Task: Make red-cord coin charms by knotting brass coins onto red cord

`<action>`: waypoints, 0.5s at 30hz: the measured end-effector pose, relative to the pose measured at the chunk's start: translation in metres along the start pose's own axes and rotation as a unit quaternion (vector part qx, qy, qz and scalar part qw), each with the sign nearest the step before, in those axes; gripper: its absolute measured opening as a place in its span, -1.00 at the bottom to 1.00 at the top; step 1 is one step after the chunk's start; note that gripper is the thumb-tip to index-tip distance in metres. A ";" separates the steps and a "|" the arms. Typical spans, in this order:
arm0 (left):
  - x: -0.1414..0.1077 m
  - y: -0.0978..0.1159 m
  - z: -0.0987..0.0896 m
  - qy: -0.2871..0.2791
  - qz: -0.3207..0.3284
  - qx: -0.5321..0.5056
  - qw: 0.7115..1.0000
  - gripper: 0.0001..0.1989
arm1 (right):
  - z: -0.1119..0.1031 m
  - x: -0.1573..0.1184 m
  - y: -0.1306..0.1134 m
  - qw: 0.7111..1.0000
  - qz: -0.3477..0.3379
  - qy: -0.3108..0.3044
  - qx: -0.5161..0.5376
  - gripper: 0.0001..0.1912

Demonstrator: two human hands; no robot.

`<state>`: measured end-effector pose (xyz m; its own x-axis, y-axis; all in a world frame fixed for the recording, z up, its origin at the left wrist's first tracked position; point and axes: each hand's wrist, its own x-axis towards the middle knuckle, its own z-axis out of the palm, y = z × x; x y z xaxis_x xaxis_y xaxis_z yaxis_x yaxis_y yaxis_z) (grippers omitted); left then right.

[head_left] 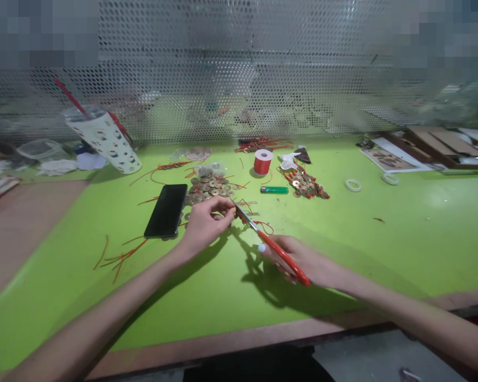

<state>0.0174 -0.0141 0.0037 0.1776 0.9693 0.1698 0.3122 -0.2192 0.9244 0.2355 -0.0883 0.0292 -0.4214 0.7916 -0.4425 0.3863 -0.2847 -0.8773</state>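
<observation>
My right hand (295,260) holds red-handled scissors (282,253), their blades pointing up and left. The blade tips reach the fingertips of my left hand (211,220), which pinches a small knotted piece of red cord; its details are too small to tell. A loop of red cord (266,228) curls beside the blades. Just behind my left hand lies a heap of brass coins (209,187). A black phone (166,210) lies to the left of that hand. The green lighter (274,190) and a spool of red cord (262,162) are behind the scissors.
Strung coins (306,184) lie at the back right, near two white rings (352,185). Loose red cords (121,258) spread at the left. A patterned cup (105,139) with a red straw leans at the back left. A perforated metal screen (231,79) stands behind the green table (207,302).
</observation>
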 end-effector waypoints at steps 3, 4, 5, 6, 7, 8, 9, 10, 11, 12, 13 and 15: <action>0.000 0.000 0.000 0.000 0.000 0.002 1.000 -0.84 | 0.002 0.002 0.000 1.000 0.010 -0.007 0.003 -0.35; -0.001 0.001 0.000 -0.001 0.001 0.000 1.000 -0.83 | 0.002 0.003 0.000 1.000 0.011 -0.011 0.008 -0.35; -0.001 0.001 -0.001 0.000 0.001 -0.002 1.000 -0.83 | 0.001 0.004 0.000 1.000 0.009 -0.012 0.013 -0.36; -0.001 0.002 -0.001 0.002 0.001 -0.004 1.000 -0.82 | -0.002 0.005 0.000 1.000 0.004 -0.006 0.011 -0.37; -0.001 0.002 -0.002 0.004 -0.001 -0.009 1.000 -0.82 | -0.006 0.006 0.000 1.000 -0.003 0.008 -0.006 -0.39; -0.001 0.003 -0.003 0.005 -0.004 -0.016 1.000 -0.81 | -0.011 0.006 0.001 0.999 -0.011 0.029 -0.039 -0.42; -0.002 0.003 -0.004 0.006 -0.010 -0.026 1.000 -0.81 | -0.019 0.007 0.003 0.994 -0.019 0.058 -0.092 -0.45; -0.002 0.003 -0.005 0.004 -0.017 -0.037 0.999 -0.81 | -0.027 0.007 0.006 0.981 -0.025 0.096 -0.169 -0.48; -0.002 0.003 -0.006 0.001 -0.025 -0.048 0.999 -0.80 | -0.035 0.008 0.009 0.961 -0.028 0.122 -0.247 -0.52; -0.001 0.003 -0.006 -0.001 -0.032 -0.058 0.998 -0.80 | -0.044 0.007 0.014 0.938 -0.024 0.138 -0.318 -0.56; -0.001 0.003 -0.007 -0.002 -0.038 -0.066 0.997 -0.81 | -0.051 0.007 0.019 0.909 -0.015 0.159 -0.385 -0.58; -0.001 0.001 -0.007 -0.007 -0.046 -0.077 0.996 -0.82 | -0.063 0.004 0.030 0.855 0.011 0.198 -0.478 -0.62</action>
<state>0.0106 -0.0146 0.0074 0.1681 0.9827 0.0779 0.1802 -0.1083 0.9776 0.2971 -0.0590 0.0131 -0.1666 0.9670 -0.1927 0.9653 0.1201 -0.2318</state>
